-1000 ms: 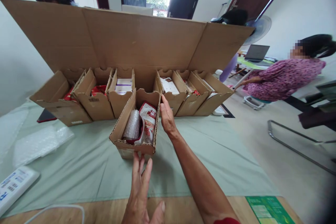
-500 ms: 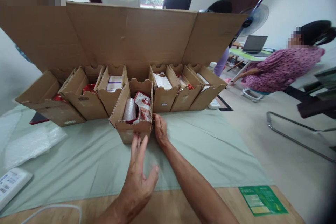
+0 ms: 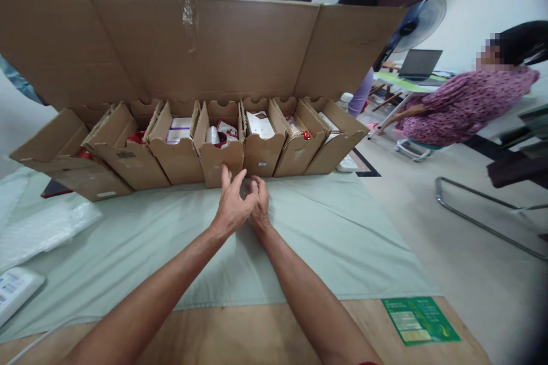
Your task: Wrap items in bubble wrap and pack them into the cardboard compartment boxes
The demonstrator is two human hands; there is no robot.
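My left hand (image 3: 233,205) and right hand (image 3: 259,205), both open and empty, meet at the middle carton (image 3: 219,159), which I have just pushed back level with its row.

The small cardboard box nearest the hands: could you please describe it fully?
The small cardboard box is brown corrugated card, open-topped, its back wall notched. It stands upright on the green cloth, pressed between neighbouring boxes in a row. Inside: a bubble-wrapped roll and a red-and-white packet. The fingers of the left hand reach its front.
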